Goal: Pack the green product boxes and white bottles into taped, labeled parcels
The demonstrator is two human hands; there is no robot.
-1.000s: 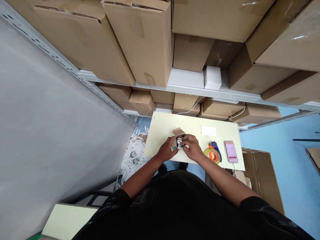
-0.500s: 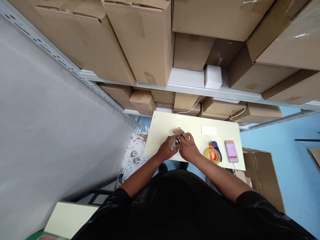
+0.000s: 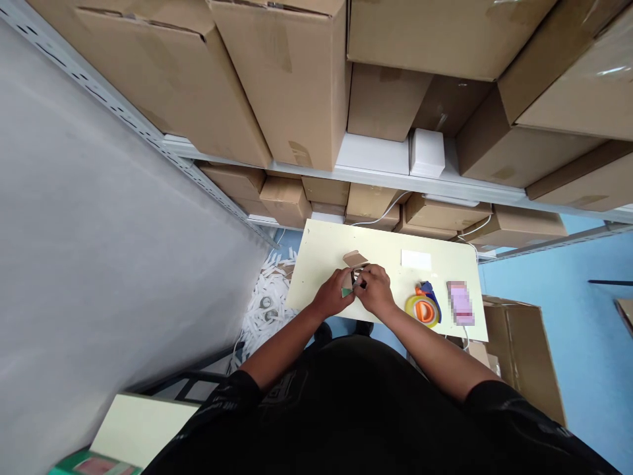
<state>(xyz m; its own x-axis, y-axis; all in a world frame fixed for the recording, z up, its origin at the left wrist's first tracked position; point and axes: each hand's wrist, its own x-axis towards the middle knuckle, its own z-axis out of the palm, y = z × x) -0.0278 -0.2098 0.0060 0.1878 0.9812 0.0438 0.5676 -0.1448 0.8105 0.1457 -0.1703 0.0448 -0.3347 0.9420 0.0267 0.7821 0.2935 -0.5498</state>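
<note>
A small cardboard box [image 3: 355, 258] with its brown flap raised is between my hands over the table's near edge. Part of its side shows green. My left hand [image 3: 333, 292] grips the box from the left. On the other side, the curled fingers of my right hand [image 3: 376, 290] are at the box's open top, where something dark and shiny shows in part. What those fingers pinch is too small and covered to tell.
On the pale table [image 3: 316, 254] lie a white card [image 3: 416, 259], a tape dispenser [image 3: 424, 309] with yellow tape, and a blurred pink item [image 3: 460, 303]. Shelves with cardboard boxes [image 3: 287, 79] rise behind. White paper strips [image 3: 262, 303] cover the floor at left.
My right hand has drawn back slightly to the right and its fingers have curled. More of the box's opening and green side now shows. My left hand stays on the box.
</note>
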